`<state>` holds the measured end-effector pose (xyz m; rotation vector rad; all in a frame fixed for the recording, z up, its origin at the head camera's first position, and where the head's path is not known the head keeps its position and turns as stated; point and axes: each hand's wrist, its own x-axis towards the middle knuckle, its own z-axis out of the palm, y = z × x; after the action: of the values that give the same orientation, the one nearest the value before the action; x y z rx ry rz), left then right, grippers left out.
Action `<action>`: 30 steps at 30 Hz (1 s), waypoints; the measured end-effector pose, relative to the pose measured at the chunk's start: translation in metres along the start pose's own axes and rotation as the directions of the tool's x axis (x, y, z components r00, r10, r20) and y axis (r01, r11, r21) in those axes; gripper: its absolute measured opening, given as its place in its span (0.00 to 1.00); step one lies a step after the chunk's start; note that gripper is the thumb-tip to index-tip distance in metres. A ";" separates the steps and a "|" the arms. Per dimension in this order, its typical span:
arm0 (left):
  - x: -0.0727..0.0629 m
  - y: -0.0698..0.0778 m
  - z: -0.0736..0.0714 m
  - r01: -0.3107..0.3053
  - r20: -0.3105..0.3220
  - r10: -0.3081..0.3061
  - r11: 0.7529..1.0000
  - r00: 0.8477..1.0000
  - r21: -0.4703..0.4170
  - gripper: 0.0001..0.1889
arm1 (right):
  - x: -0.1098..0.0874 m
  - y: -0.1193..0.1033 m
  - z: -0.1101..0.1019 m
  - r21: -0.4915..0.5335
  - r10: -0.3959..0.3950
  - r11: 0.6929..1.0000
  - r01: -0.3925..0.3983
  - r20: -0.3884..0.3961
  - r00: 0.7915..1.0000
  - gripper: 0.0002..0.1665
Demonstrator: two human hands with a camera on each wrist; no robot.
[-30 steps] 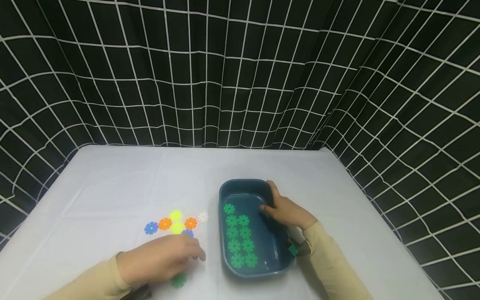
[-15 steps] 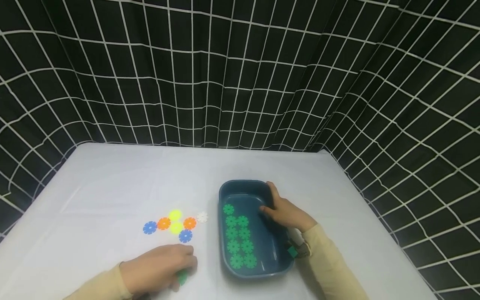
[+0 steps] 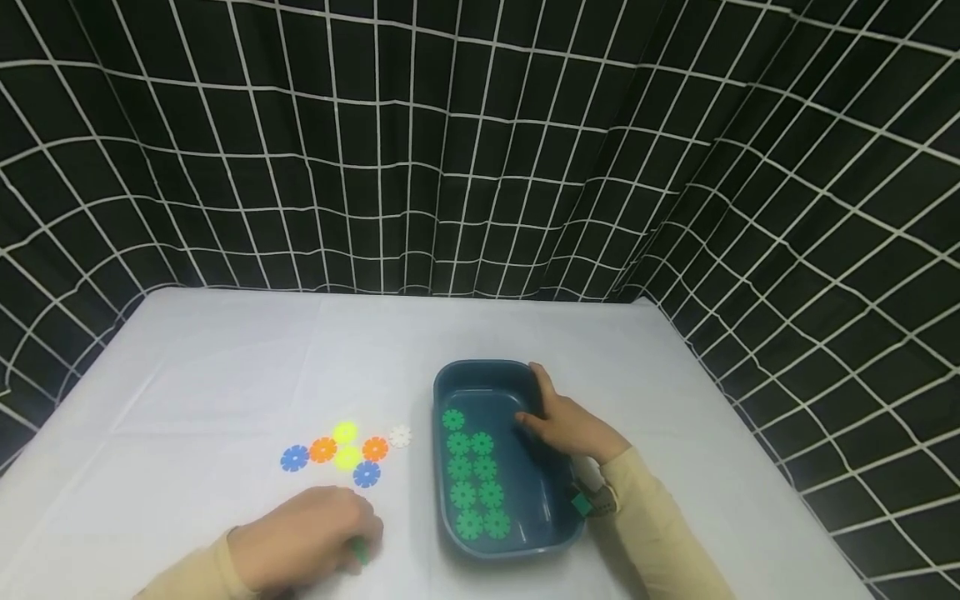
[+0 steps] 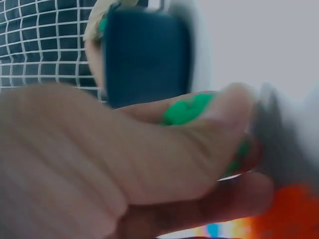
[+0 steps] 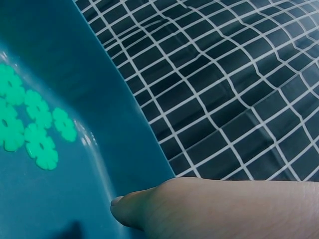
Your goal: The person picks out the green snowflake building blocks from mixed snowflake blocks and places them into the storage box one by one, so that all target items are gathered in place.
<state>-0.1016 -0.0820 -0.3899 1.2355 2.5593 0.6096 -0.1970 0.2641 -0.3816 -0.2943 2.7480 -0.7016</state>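
Observation:
My left hand is low over the white tablecloth, left of a blue-grey plastic bin. Between its thumb and fingers it pinches a green notched plastic disc, partly covered by the thumb in the left wrist view. My right hand grips the bin's right rim, with the thumb over the inner wall and the other fingers outside. Inside the bin, several green notched discs lie flat in two columns along the left side.
Beyond the left hand, loose discs lie on the cloth: blue ones, orange ones, yellow ones and a white one. A black curtain with a white grid surrounds the table's back and sides.
My left hand has drawn back slightly and closed its fingers on the green disc that lay on the cloth. A blue disc it partly covered now shows. The right hand stays on the bin.

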 end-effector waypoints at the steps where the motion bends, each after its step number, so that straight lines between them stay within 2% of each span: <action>1: 0.001 0.000 -0.004 -0.035 -0.051 0.034 0.999 0.998 -0.008 0.15 | 0.000 -0.001 0.000 -0.003 0.000 1.000 0.000 0.001 1.000 0.51; 3: 0.004 0.001 -0.015 -0.111 -0.159 0.107 0.994 0.981 -0.011 0.14 | 0.000 -0.002 -0.001 -0.010 -0.001 1.000 0.001 0.003 1.000 0.52; 4: 0.007 0.002 -0.021 -0.147 -0.216 0.144 0.989 0.966 0.004 0.15 | 0.000 -0.003 -0.002 -0.014 -0.004 1.000 0.004 0.005 1.000 0.52; 5: 0.011 0.004 -0.027 -0.162 -0.252 0.156 0.987 0.955 -0.002 0.14 | 0.000 -0.003 -0.002 -0.014 -0.004 1.000 0.004 0.005 1.000 0.52; 7: 0.020 0.007 -0.041 -0.168 -0.283 0.142 0.984 0.949 -0.068 0.13 | 0.001 -0.003 -0.002 -0.015 0.002 1.000 -0.002 0.004 1.000 0.52; 10: 0.040 0.008 -0.058 -0.112 -0.239 0.056 0.967 0.969 -0.227 0.12 | 0.001 -0.002 -0.002 -0.015 0.005 1.000 -0.005 -0.001 1.000 0.52; 14: 0.070 0.003 -0.073 -0.033 -0.147 -0.036 0.898 0.989 -0.440 0.11 | 0.002 0.000 0.000 -0.020 0.011 1.000 -0.011 -0.003 1.000 0.51; 17: 0.093 0.000 -0.078 -0.010 -0.112 -0.057 0.852 0.992 -0.523 0.10 | 0.002 0.002 0.001 -0.027 0.015 1.000 -0.015 -0.004 1.000 0.51; 20: 0.112 -0.002 -0.079 0.016 -0.083 -0.075 0.826 0.994 -0.563 0.11 | 0.001 0.003 0.001 -0.024 0.019 1.000 -0.019 -0.005 1.000 0.51; 25: 0.140 -0.004 -0.077 0.081 -0.055 -0.131 0.837 0.990 -0.541 0.13 | 0.000 0.001 0.000 -0.010 0.029 1.000 -0.029 -0.004 1.000 0.51; 28: 0.155 -0.010 -0.072 0.094 -0.062 -0.147 0.850 0.987 -0.519 0.12 | 0.001 0.001 0.000 -0.009 0.024 1.000 -0.024 -0.004 1.000 0.51; 30: 0.163 -0.013 -0.069 0.090 -0.071 -0.141 0.872 0.987 -0.481 0.12 | 0.002 0.001 0.000 -0.009 0.016 1.000 -0.016 -0.002 1.000 0.51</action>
<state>-0.2366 0.0209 -0.3397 0.8903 2.3263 1.2150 -0.1993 0.2648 -0.3823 -0.2737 2.7525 -0.6861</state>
